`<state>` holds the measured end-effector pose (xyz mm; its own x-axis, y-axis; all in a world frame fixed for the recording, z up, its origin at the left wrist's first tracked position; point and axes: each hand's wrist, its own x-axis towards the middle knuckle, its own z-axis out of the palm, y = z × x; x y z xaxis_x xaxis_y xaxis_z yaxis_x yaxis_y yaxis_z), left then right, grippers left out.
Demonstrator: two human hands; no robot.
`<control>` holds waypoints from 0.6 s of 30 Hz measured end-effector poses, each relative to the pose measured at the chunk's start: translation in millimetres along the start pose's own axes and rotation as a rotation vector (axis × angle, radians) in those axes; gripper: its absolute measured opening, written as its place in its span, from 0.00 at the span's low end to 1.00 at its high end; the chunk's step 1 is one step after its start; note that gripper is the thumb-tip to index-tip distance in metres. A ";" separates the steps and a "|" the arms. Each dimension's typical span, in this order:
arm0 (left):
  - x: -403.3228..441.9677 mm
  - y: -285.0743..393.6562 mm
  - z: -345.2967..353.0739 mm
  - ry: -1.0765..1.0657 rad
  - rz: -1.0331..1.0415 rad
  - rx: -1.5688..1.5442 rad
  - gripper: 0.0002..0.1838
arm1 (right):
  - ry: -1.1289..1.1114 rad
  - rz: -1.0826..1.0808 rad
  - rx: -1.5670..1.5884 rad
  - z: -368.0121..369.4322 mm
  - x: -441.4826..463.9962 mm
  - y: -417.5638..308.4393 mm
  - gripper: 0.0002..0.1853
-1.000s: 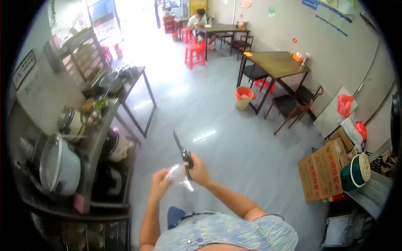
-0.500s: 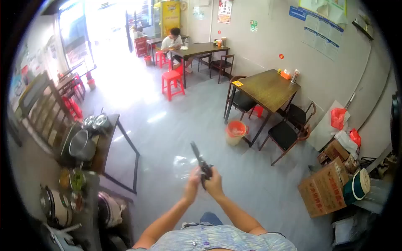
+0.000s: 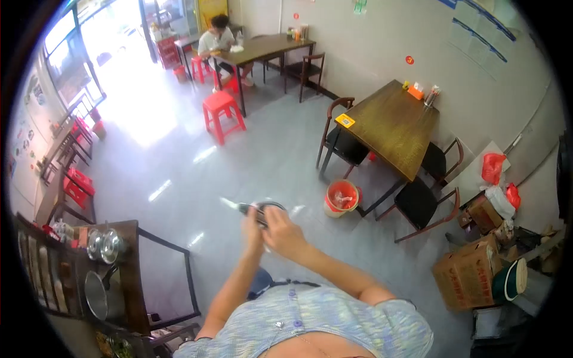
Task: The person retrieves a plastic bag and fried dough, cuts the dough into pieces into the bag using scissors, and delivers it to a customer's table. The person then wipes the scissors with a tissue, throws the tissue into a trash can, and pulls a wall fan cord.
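Dark-handled scissors (image 3: 261, 213) are held in front of my body, over the open floor, with a pale, blurred tip toward the left. My right hand (image 3: 285, 234) is closed round the handles. Against it, my left hand (image 3: 253, 231) has its fingers closed at the middle of the scissors, near the pivot. The two hands touch. A small pale bit shows below them, too blurred to name.
A wooden table (image 3: 391, 128) with black chairs stands at the right, a red-rimmed bucket (image 3: 341, 198) beside it. Boxes (image 3: 468, 277) are piled at the lower right. A side table with pots (image 3: 104, 292) is at the left. A person (image 3: 216, 42) sits farther back near a red stool (image 3: 222, 113).
The view has swung left. My hands have come together on the scissors, which now point more to the left. The clear plastic seen earlier at my left hand no longer shows plainly.
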<state>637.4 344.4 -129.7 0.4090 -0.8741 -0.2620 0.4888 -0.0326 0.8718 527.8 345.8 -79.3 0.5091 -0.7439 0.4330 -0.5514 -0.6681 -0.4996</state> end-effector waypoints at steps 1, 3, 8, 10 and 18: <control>25.1 14.0 -2.1 0.018 0.026 -0.062 0.18 | 0.017 -0.133 -0.045 6.4 30.2 5.3 0.27; 93.0 38.9 -6.8 0.137 -0.038 -0.059 0.16 | 0.048 -0.224 0.036 30.5 97.7 41.2 0.23; 276.6 67.7 -3.1 0.164 -0.051 0.015 0.15 | 0.214 -0.017 -0.025 52.4 262.0 167.9 0.16; 335.7 90.3 17.1 0.086 -0.102 0.123 0.15 | 0.271 0.148 -0.088 42.0 306.0 236.0 0.16; 567.3 135.4 192.1 -0.274 -0.216 0.265 0.17 | 0.525 0.785 -0.243 -94.0 322.7 533.8 0.09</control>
<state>787.5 -249.0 -80.8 0.0826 -0.9287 -0.3616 0.3113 -0.3207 0.8946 335.6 -252.4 -135.8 -0.3878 -0.8521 0.3515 -0.7592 0.0790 -0.6460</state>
